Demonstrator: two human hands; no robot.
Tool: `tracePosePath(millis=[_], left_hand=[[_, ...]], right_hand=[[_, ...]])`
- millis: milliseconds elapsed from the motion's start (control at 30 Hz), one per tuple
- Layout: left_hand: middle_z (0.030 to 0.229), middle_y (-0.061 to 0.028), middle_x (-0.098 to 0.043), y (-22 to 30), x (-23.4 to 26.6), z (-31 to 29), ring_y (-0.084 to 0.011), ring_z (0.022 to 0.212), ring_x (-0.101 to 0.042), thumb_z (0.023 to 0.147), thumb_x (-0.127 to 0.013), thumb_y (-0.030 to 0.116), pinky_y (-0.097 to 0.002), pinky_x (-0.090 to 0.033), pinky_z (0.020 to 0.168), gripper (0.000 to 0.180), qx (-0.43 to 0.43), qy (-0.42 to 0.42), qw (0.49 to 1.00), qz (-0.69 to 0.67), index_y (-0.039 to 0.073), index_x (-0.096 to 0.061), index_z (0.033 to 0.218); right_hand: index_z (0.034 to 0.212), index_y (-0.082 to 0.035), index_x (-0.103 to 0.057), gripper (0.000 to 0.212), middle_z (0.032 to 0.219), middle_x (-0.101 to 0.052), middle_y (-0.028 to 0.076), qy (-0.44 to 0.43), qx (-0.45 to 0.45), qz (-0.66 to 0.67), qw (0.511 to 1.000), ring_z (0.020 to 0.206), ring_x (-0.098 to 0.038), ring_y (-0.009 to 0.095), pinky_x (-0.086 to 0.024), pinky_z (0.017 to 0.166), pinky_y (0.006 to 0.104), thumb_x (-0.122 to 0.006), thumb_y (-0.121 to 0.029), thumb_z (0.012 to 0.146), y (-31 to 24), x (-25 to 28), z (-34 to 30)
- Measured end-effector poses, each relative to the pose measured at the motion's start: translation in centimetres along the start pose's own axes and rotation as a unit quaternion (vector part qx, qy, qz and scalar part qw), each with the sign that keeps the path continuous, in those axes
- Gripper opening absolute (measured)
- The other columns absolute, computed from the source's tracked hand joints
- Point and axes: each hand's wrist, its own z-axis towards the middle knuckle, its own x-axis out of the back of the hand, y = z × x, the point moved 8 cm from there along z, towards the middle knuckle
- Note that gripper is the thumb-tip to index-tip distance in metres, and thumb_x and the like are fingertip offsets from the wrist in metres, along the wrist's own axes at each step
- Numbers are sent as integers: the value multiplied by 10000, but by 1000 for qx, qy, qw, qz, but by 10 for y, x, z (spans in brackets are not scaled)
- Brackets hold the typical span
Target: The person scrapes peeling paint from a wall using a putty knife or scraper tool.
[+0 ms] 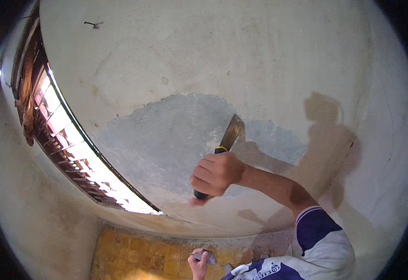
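My right hand [217, 173] is closed round the black handle of a broad-bladed knife [232, 132]. Its stained metal blade slants up and to the right, with the tip at the wall [176, 51]. Around the blade lies a grey patch [166, 126] where the pale coating is gone from the wall, its upper edge ragged. Low in the view, my left hand [198, 267] is closed on a small grey piece [208, 257], held away from the wall. What that piece is made of cannot be told.
A barred window [80, 154] lets in bright light at the left, with a brown cloth [27, 98] hanging beside it. A small hook [93, 24] sticks out of the wall at upper left. Below are yellow floor tiles [134, 252]. My shadow falls on the wall at right.
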Motion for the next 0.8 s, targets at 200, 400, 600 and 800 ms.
tracePosePath(millis=[200, 400, 600, 800], left_hand=[[678, -13, -593, -20, 29, -7, -77, 584, -530, 858, -573, 100, -222, -422, 518, 119, -45, 108, 993, 23, 10, -623, 799], [698, -23, -608, -17, 30, -15, -86, 566, -544, 860, -580, 105, -226, -446, 514, 102, -4, 97, 995, -36, 22, -603, 804], [704, -41, -610, -31, 49, -9, -97, 567, -545, 863, -591, 118, -245, -462, 519, 109, -32, 132, 991, -16, 15, -596, 831], [692, -41, -604, -7, 47, -3, -98, 557, -542, 871, -578, 110, -239, -457, 512, 121, -57, 121, 991, -6, 12, -585, 801]], right_hand=[[577, -126, -436, 346, 531, -379, -3, -40, -22, 86, 995, 430, -442, 148, -348, 364, 279, -587, -379, 758, -19, -17, 1], [554, -143, -399, 307, 514, -370, -13, 2, -28, 101, 994, 436, -476, 148, -371, 366, 277, -613, -297, 711, -32, -9, 23], [541, -121, -394, 308, 496, -360, 1, 68, -45, -93, 992, 406, -434, 130, -316, 346, 265, -582, -285, 720, 17, -16, 20], [553, -116, -419, 380, 509, -379, 0, 33, -33, -12, 999, 410, -427, 137, -322, 353, 273, -535, -381, 799, 1, -16, 29]])
